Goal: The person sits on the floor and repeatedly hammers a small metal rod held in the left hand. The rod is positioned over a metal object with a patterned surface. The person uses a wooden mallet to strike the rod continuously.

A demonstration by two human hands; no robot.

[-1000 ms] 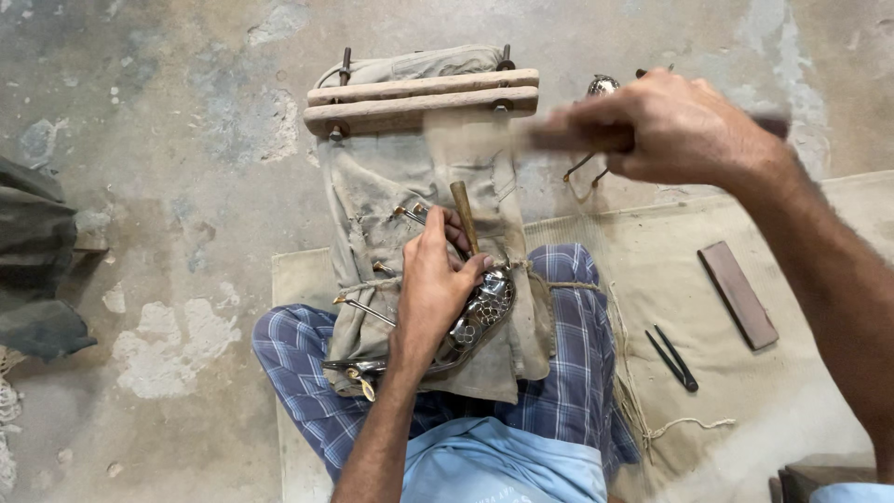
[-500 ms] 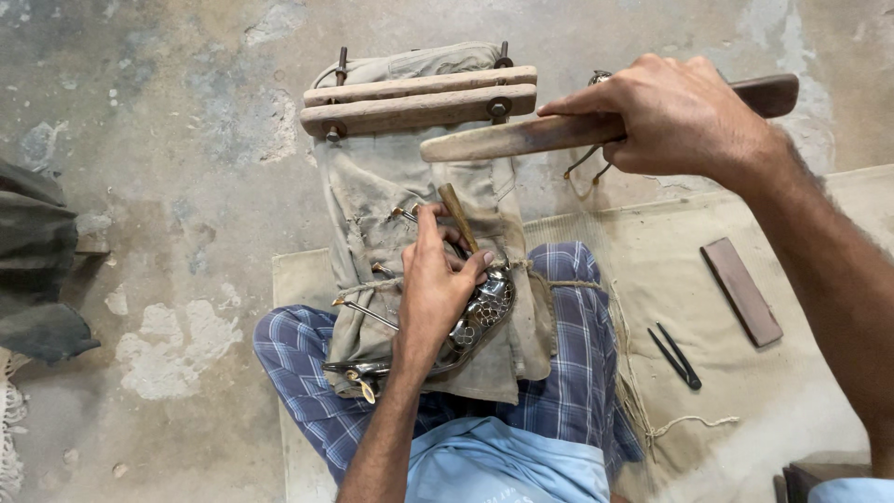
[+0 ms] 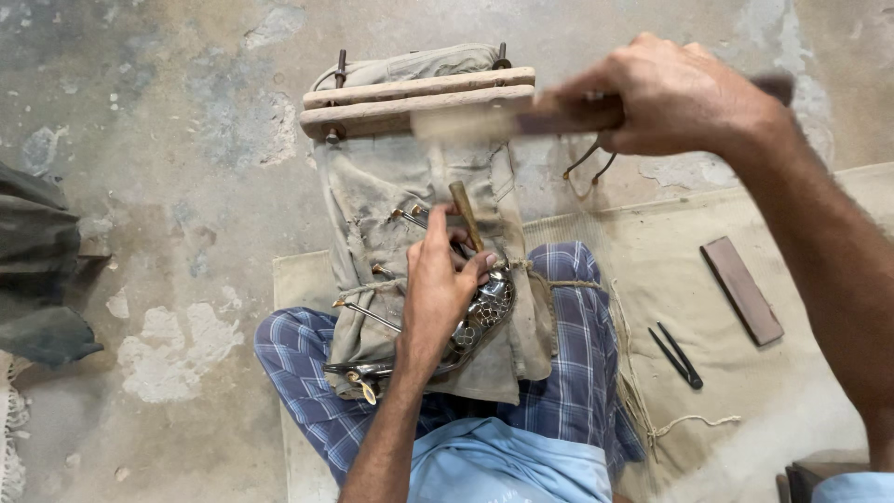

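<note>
Your left hand (image 3: 436, 291) rests over your lap, fingers curled around a short punch (image 3: 465, 215) with a tan upper end, holding it upright and slightly tilted against the silver metal piece (image 3: 480, 315) beneath your palm. That shiny, patterned piece lies on a grey-beige cloth (image 3: 372, 200) draped over your checked blue trousers (image 3: 577, 373), and a few thin metal pins (image 3: 365, 314) stick out of the cloth just left of your wrist. A length of twine (image 3: 559, 282) runs from the cloth across your right thigh.

Your right hand (image 3: 670, 98) is raised farther out and to the right, closed in a fist around the handle of a wooden mallet (image 3: 503, 116). Its flat head points left and is blurred, so its exact edge cannot be told; it hangs above the punch and apart from it.

To your right, on the pale mat (image 3: 801, 410) you sit on, a pair of dark tweezers (image 3: 677, 355) lies near your leg, and a flat brown sharpening stone (image 3: 741, 290) lies a little beyond it, apart from it.

At the far end of the cloth, two wooden bars (image 3: 419, 98) clamp the fabric between them, joined by metal bolts at either end. Beyond and around them is the stained concrete floor (image 3: 186, 121), with a dark bundle of fabric (image 3: 37, 270) at the left edge.
</note>
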